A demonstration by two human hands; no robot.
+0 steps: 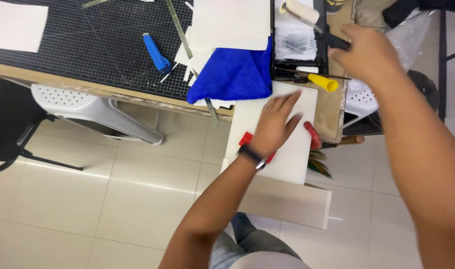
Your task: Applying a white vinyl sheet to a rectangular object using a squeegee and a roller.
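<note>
At frame centre, the white board [282, 144] is pressed flat by the spread left hand [277, 119]; upper right, the paint roller [307, 15] handle is gripped by the right hand [367, 52], rolling not yet begun.

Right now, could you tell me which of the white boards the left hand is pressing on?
The left hand lies flat on the white board that overhangs the table's edge, below the blue cloth. The other white sheets lie untouched farther back on the black cutting mat.
</note>
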